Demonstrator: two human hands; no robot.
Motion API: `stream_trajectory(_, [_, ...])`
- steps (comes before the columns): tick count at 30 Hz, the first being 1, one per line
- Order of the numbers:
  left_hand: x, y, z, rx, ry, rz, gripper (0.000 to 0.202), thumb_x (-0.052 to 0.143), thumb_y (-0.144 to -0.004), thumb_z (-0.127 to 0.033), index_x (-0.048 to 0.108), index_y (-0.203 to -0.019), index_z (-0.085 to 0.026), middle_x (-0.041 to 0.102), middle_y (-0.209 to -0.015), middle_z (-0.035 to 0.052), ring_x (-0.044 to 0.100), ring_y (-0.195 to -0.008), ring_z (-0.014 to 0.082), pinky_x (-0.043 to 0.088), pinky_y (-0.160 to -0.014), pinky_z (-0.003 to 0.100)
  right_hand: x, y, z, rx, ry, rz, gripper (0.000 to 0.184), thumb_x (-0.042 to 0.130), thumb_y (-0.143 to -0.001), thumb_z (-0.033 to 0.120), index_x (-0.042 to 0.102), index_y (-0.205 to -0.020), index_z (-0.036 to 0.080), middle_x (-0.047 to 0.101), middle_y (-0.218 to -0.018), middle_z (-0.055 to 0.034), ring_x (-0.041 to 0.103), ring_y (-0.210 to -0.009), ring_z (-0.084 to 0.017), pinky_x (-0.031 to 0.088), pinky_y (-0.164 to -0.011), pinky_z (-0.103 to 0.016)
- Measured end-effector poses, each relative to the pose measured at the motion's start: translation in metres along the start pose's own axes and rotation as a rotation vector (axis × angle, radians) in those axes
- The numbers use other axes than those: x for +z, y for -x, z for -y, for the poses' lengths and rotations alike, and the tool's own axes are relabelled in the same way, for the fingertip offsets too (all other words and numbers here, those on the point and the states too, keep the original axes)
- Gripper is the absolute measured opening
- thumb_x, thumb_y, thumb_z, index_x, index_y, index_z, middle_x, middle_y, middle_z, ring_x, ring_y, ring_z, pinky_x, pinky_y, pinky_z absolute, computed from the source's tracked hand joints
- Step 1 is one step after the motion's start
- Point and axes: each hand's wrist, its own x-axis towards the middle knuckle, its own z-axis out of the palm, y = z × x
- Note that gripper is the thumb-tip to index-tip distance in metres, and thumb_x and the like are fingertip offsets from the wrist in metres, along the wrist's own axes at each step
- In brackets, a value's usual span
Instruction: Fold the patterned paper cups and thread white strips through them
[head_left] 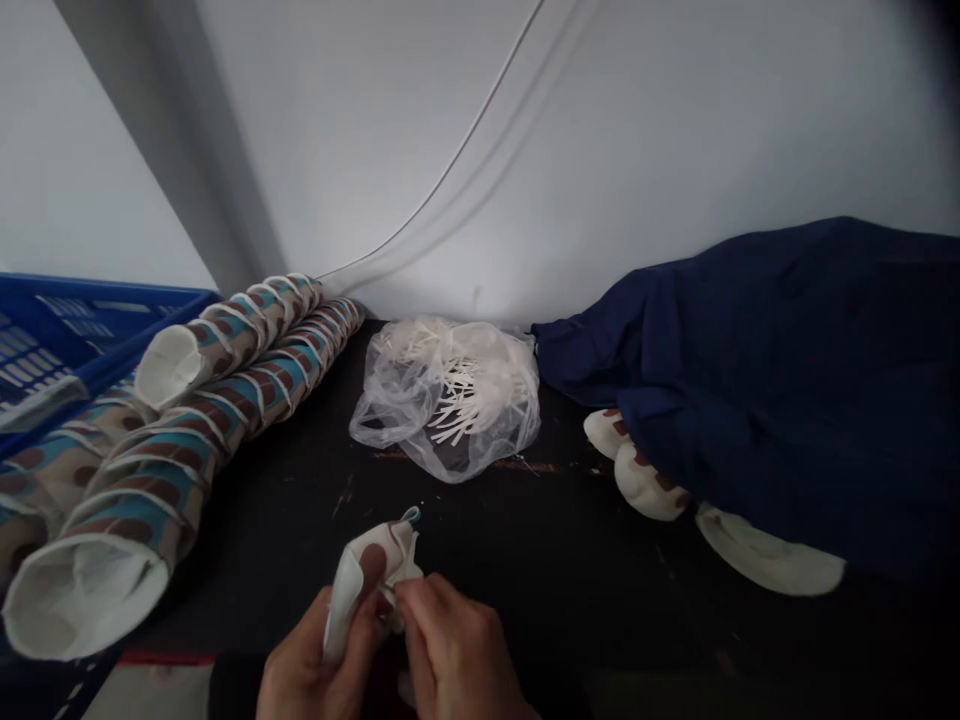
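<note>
A crumpled paper cup (375, 570), white with brown and teal print, is held low at the front centre above the black table (525, 540). My left hand (319, 660) grips its left side with the thumb pressed into the paper. Beside it, my right hand (457, 650) pinches the cup's right edge with closed fingers. Both hands touch each other around the cup.
Long stacks of nested printed paper cups (225, 390) lie on their sides at the left, next to a blue plastic crate (60, 340). A clear plastic bag of white sticks (450, 395) sits behind. A dark blue cloth (787, 370) covers flattened cups (660, 480) at the right.
</note>
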Motion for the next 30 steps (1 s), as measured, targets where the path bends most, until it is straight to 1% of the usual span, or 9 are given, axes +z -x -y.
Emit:
stream_trajectory(3, [-0.001, -0.004, 0.004, 0.3, -0.225, 0.026, 0.026, 0.071, -0.079, -0.028, 0.076, -0.104, -0.027, 0.076, -0.086, 0.0022, 0.069, -0.073, 0.0198, 0.051, -0.068, 0.023, 0.01, 0.0, 0.002, -0.067, 0.247, -0.038, 0.021, 0.042, -0.082, 0.007, 0.06, -0.085, 0.018, 0.063, -0.069, -0.0053, 0.062, -0.051, -0.02, 0.034, -0.046, -0.028])
stream_trajectory(6, [-0.004, -0.012, 0.012, 0.472, -0.365, 0.059, 0.019, 0.067, -0.081, -0.019, 0.076, -0.098, -0.024, 0.071, -0.078, 0.0028, 0.068, -0.071, 0.0182, 0.05, -0.068, 0.021, 0.008, -0.01, 0.001, -0.067, 0.288, 0.075, 0.021, 0.046, -0.079, 0.003, 0.06, -0.088, 0.015, 0.066, -0.074, -0.0076, 0.062, -0.055, -0.021, 0.034, -0.048, -0.028])
stream_trajectory(10, [-0.006, -0.02, 0.029, 0.76, -0.526, 0.043, 0.023, 0.057, -0.09, -0.017, 0.068, -0.11, -0.021, 0.067, -0.078, 0.0009, 0.066, -0.067, 0.0144, 0.049, -0.065, 0.021, -0.011, -0.035, -0.008, 0.311, -0.321, 0.416, 0.016, 0.045, -0.089, 0.008, 0.055, -0.081, 0.017, 0.057, -0.065, 0.0008, 0.053, -0.054, -0.012, 0.035, -0.049, -0.02])
stream_trajectory(12, [-0.005, -0.022, 0.034, 0.863, -0.596, 0.003, 0.022, 0.054, -0.092, -0.015, 0.065, -0.11, -0.02, 0.065, -0.078, 0.0007, 0.065, -0.067, 0.0138, 0.049, -0.065, 0.023, -0.016, -0.041, -0.01, 0.424, -0.49, 0.48, 0.018, 0.042, -0.092, 0.01, 0.053, -0.079, 0.018, 0.052, -0.061, 0.0036, 0.049, -0.053, -0.01, 0.035, -0.048, -0.018])
stream_trajectory(14, [-0.005, -0.024, 0.035, 0.889, -0.641, -0.016, 0.016, 0.053, -0.092, -0.015, 0.064, -0.103, -0.019, 0.064, -0.078, 0.0011, 0.064, -0.066, 0.0139, 0.05, -0.064, 0.024, -0.014, -0.039, -0.01, 0.282, -0.342, 0.408, 0.016, 0.044, -0.092, 0.011, 0.055, -0.083, 0.017, 0.057, -0.068, 0.0016, 0.053, -0.056, -0.011, 0.038, -0.052, -0.019])
stream_trajectory(17, [-0.006, -0.027, 0.033, 0.877, -0.657, -0.016, 0.015, 0.052, -0.093, -0.016, 0.063, -0.101, -0.02, 0.063, -0.075, 0.0003, 0.064, -0.063, 0.0133, 0.051, -0.058, 0.021, -0.004, -0.03, -0.007, -0.09, 0.146, 0.302, 0.014, 0.049, -0.088, 0.01, 0.059, -0.095, 0.015, 0.066, -0.085, -0.0068, 0.062, -0.067, -0.019, 0.044, -0.056, -0.026])
stream_trajectory(19, [-0.007, -0.029, 0.033, 0.872, -0.643, -0.001, 0.018, 0.051, -0.093, -0.017, 0.062, -0.108, -0.02, 0.064, -0.076, 0.0004, 0.065, -0.064, 0.0127, 0.052, -0.058, 0.02, 0.002, -0.029, -0.006, -0.18, 0.303, 0.303, 0.019, 0.05, -0.085, 0.008, 0.06, -0.1, 0.014, 0.068, -0.089, -0.0097, 0.064, -0.067, -0.022, 0.045, -0.055, -0.028])
stream_trajectory(25, [-0.003, -0.025, 0.042, 0.821, -0.609, -0.017, 0.011, 0.052, -0.092, -0.018, 0.062, -0.094, -0.021, 0.063, -0.073, 0.0001, 0.065, -0.062, 0.0138, 0.05, -0.06, 0.022, -0.005, -0.052, -0.012, 0.324, -0.207, 0.509, 0.02, 0.046, -0.091, 0.008, 0.06, -0.08, 0.016, 0.067, -0.068, -0.0005, 0.063, -0.06, -0.012, 0.039, -0.048, -0.016])
stream_trajectory(30, [0.001, -0.028, 0.029, 0.577, -0.463, 0.033, 0.016, 0.056, -0.088, -0.027, 0.069, -0.094, -0.021, 0.071, -0.073, 0.002, 0.067, -0.06, 0.0169, 0.05, -0.059, 0.023, -0.006, -0.057, 0.0, 0.104, 0.128, 0.448, 0.017, 0.047, -0.091, 0.007, 0.061, -0.096, 0.014, 0.071, -0.083, -0.0069, 0.07, -0.068, -0.02, 0.047, -0.054, -0.025])
